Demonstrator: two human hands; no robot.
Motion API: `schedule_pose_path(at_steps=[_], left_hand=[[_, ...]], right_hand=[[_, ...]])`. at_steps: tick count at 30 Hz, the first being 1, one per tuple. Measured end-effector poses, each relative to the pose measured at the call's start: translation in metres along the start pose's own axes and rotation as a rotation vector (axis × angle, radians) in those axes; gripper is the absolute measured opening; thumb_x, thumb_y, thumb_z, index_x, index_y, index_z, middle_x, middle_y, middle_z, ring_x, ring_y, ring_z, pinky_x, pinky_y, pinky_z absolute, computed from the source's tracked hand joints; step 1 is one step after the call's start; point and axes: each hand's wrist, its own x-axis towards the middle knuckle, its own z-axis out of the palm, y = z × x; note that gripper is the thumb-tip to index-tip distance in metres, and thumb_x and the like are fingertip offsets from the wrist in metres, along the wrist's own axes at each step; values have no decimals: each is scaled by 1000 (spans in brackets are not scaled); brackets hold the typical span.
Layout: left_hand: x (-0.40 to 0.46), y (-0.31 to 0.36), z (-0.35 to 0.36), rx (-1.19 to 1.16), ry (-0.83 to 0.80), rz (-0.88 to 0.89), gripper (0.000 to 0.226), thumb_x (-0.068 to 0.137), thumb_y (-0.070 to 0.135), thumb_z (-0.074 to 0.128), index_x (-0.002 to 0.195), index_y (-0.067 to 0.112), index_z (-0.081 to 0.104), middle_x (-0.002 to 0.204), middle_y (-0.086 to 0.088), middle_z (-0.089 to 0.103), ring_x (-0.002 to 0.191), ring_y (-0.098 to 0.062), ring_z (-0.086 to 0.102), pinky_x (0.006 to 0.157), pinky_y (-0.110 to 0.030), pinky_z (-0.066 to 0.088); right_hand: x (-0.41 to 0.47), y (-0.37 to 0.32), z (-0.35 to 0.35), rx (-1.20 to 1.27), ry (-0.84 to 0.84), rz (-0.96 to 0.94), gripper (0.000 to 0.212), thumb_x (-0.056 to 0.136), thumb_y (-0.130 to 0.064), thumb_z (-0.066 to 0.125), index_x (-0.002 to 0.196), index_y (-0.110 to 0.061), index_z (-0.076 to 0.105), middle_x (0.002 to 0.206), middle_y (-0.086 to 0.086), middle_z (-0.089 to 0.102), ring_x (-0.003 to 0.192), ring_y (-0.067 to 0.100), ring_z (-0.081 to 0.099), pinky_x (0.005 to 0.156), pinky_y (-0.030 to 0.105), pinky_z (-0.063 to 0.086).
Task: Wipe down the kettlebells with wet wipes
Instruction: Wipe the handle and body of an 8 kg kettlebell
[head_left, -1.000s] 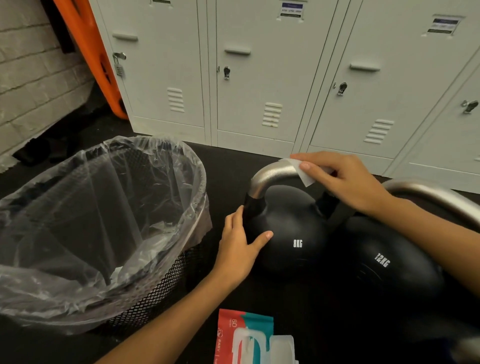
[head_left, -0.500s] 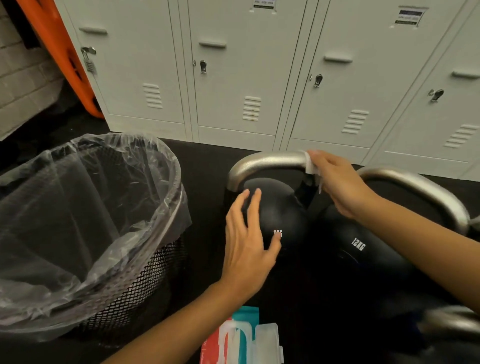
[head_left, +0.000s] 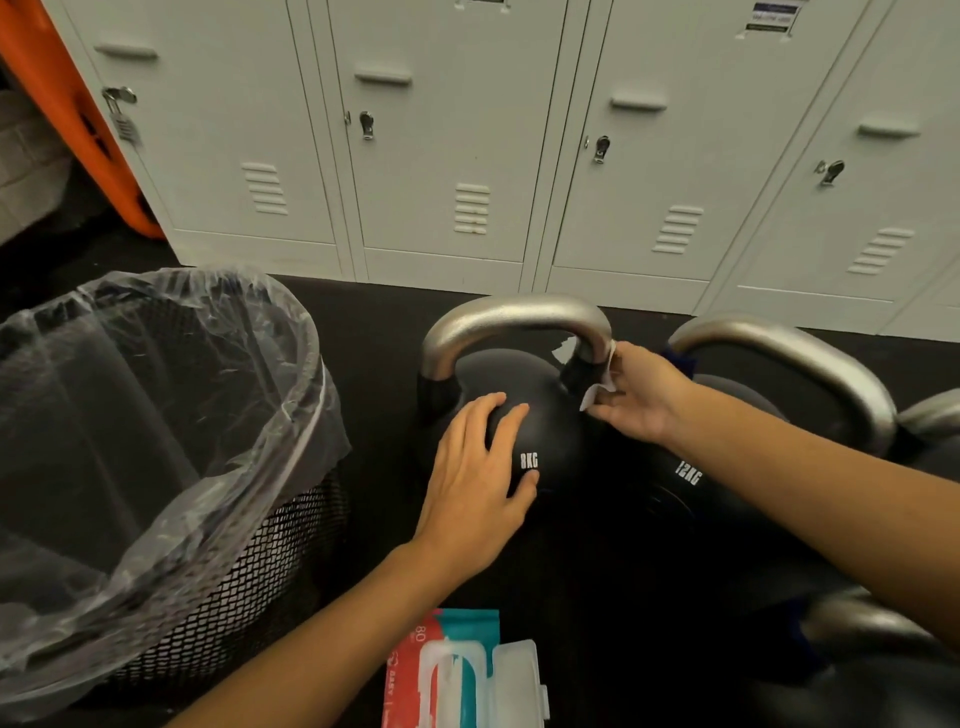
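Down the handle's right leg, my right hand (head_left: 636, 397) has slid the pinched wipe (head_left: 597, 389), the kettlebell (head_left: 540, 415) body just left below, my flat left hand (head_left: 475, 467) steadying it.

White "8KG" is printed on the black kettlebell (head_left: 540, 441), just beside the thumb of the left hand (head_left: 475, 483). To its right, a second kettlebell (head_left: 691, 499) reads "12KG". Below the first, the wipes pack (head_left: 457, 670) shows "80". The locker label (head_left: 772, 16) far above is too blurred to read.
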Motion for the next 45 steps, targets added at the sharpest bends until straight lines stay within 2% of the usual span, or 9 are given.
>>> schedule_pose_path(at_steps=[8, 13, 17, 23, 27, 30, 32, 37, 45], left_hand=[[1, -3, -3, -32, 7, 3, 60, 91, 34, 59, 144, 21, 36, 149, -1, 27, 138, -14, 16, 111, -27, 15], [2, -5, -5, -43, -11, 8, 59, 93, 37, 55, 146, 24, 32, 150, 1, 23, 139, -14, 15, 113, -30, 15], [2, -5, -5, -43, -23, 11, 60, 93, 37, 55, 147, 25, 30, 150, 3, 21, 139, -12, 12, 113, -27, 12], [-1, -14, -10, -361, 204, -62, 25, 90, 11, 61, 113, 20, 63, 117, 9, 53, 116, 0, 41, 100, -10, 29], [-6, -19, -17, -387, 349, -125, 22, 86, 4, 56, 97, 20, 68, 99, 17, 53, 102, -2, 48, 90, -7, 31], [-6, -22, -20, -400, 387, -158, 23, 84, 6, 53, 94, 21, 68, 98, 21, 52, 98, -2, 49, 86, -11, 35], [-6, -22, -21, -414, 396, -172, 23, 84, 6, 53, 93, 21, 68, 98, 20, 53, 99, -3, 50, 85, -15, 39], [-4, -18, -31, -445, 435, -160, 25, 85, 2, 53, 95, 20, 68, 98, 13, 55, 99, -11, 53, 85, -27, 46], [8, -1, -54, -480, 487, -90, 27, 85, 3, 51, 98, 23, 64, 99, 14, 54, 97, -12, 53, 83, -23, 44]], right_hand=[[-4, -23, 28, -413, 37, -336, 25, 97, -32, 42, 94, -13, 59, 78, 10, 51, 75, 20, 44, 70, 31, 33], [15, -1, 7, -34, 32, -20, 29, 98, -31, 46, 117, -17, 62, 117, 6, 60, 104, 18, 54, 98, 27, 40], [4, -2, 5, -6, 14, 63, 37, 99, -19, 40, 133, -15, 54, 140, 9, 50, 124, 20, 48, 96, 26, 45], [-28, -7, 25, -536, 62, -411, 31, 103, -30, 26, 120, -17, 50, 107, 6, 48, 84, 16, 42, 79, 30, 36], [-36, -2, 28, -931, -9, -918, 36, 107, -33, 28, 134, -24, 51, 121, -5, 49, 113, 12, 45, 95, 27, 29], [-28, 0, 38, -1189, -115, -1180, 39, 106, -33, 33, 138, -21, 51, 136, 0, 53, 140, 25, 33, 115, 45, 17], [-27, -4, 41, -1299, -187, -1242, 40, 104, -33, 36, 141, -24, 49, 137, -1, 54, 137, 21, 37, 116, 45, 12], [-28, -21, 14, -1165, -349, -1199, 39, 102, -28, 48, 141, -27, 49, 137, -10, 53, 124, -3, 41, 107, 6, 21], [-32, -17, 15, -1070, -225, -1090, 37, 101, -33, 49, 138, -31, 54, 138, -10, 55, 126, 2, 44, 104, 6, 27]])
